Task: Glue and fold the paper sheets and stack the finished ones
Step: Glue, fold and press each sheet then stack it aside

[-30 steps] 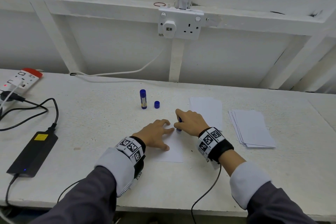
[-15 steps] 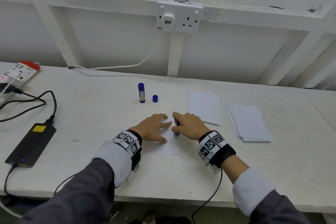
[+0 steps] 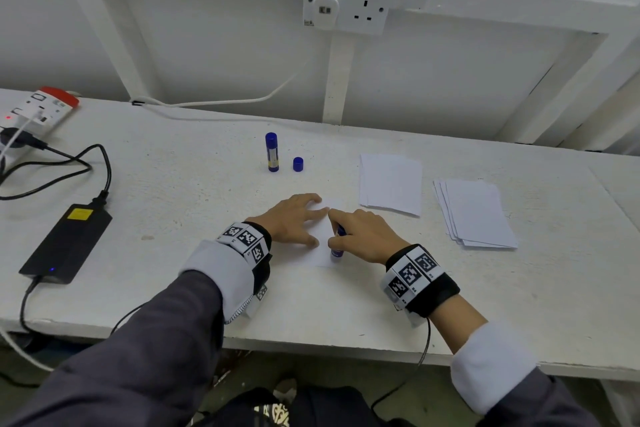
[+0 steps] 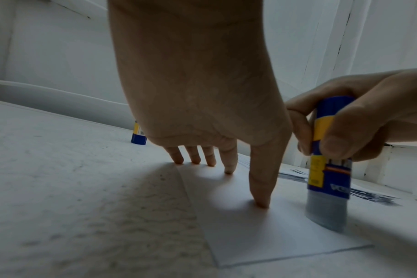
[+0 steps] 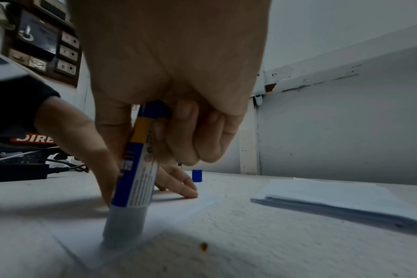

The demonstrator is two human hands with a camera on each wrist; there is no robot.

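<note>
Fingertips (image 4: pixel 262 204) of the left hand (image 3: pixel 294 218) are spread straight and pressed on the paper sheet (image 4: pixel 262 235), which is pinned flat on the white table (image 3: pixel 173 218). An uncapped glue stick (image 5: pixel 136 169) is gripped by the curled fingers and thumb of the right hand (image 3: pixel 363 236), with its white tip set on the sheet near the right edge. Behind the hands, a 2nd glue stick (image 3: pixel 272 152) is stood upright just beside a loose blue cap (image 3: pixel 298 164). To the right, a single folded sheet (image 3: pixel 391 189) is laid, and further right a fanned stack of sheets (image 3: pixel 476 215) is seen.
</note>
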